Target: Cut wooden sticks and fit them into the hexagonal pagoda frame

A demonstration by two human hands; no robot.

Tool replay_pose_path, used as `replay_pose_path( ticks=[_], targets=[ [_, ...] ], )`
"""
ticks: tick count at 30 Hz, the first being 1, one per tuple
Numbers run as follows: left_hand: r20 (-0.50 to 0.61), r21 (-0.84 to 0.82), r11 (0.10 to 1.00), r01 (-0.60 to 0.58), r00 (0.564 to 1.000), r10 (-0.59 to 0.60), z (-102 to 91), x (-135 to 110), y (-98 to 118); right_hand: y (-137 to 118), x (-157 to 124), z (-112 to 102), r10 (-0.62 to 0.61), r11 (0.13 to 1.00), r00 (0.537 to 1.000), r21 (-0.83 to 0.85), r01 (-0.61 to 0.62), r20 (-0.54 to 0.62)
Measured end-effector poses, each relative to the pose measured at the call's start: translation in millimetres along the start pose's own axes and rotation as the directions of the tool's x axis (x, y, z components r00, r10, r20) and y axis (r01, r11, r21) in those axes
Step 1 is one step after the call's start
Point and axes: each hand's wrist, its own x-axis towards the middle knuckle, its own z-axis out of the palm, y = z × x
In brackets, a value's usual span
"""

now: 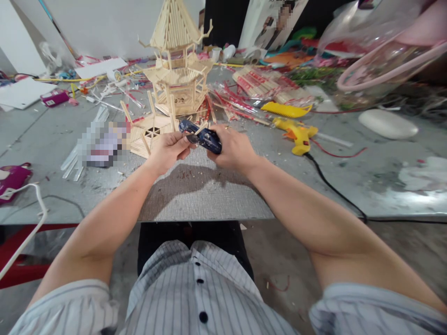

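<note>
A dark blue hand tool [209, 139] that looks like a cutter sits in my right hand [232, 146], whose fingers are wrapped round it. My left hand [171, 150] is closed in a pinch at the tool's other end, on a thin pale wooden stick [200, 129] that crosses the tool. The exact grip is partly hidden by the fingers. Just behind my left hand lies a low hexagonal stick base [139, 132] with short upright posts. Beyond it stands a tiered pagoda model [179, 81] built of wooden sticks, with a pointed roof.
A yellow hot glue gun [298, 135] lies to the right, its black cord [330, 184] running over the table edge. Near it are a yellow cutter [286, 110] and a white oval object [387, 124]. Packaged sticks [258, 83] lie behind; clear glue sticks [82, 144] are at left.
</note>
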Motion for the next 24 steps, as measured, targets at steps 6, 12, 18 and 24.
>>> replay_pose_path(
  ticks=[6, 12, 18, 24],
  targets=[
    [0.014, -0.017, 1.000, 0.008, 1.000, -0.008, 0.1, 0.6, -0.5, 0.5, 0.7, -0.3, -0.019, 1.000, 1.000, -0.005, 0.019, 0.016],
    [0.044, -0.019, 1.000, 0.008, 0.999, -0.007, -2.3, 1.0, -2.4, 1.6, 1.0, -0.1, -0.029, 1.000, 0.999, -0.008, 0.029, 0.025],
    [0.056, 0.020, 1.000, -0.016, 0.998, 0.015, -3.9, 1.9, -3.0, 2.9, 0.9, -0.5, -0.030, 0.999, 0.999, -0.015, 0.031, 0.030],
    [0.077, 0.028, 0.998, -0.055, 0.996, 0.052, -4.5, 1.6, -3.3, -1.0, -0.2, -3.7, 0.009, 0.999, 0.999, -0.037, -0.007, 0.038]
  ],
)
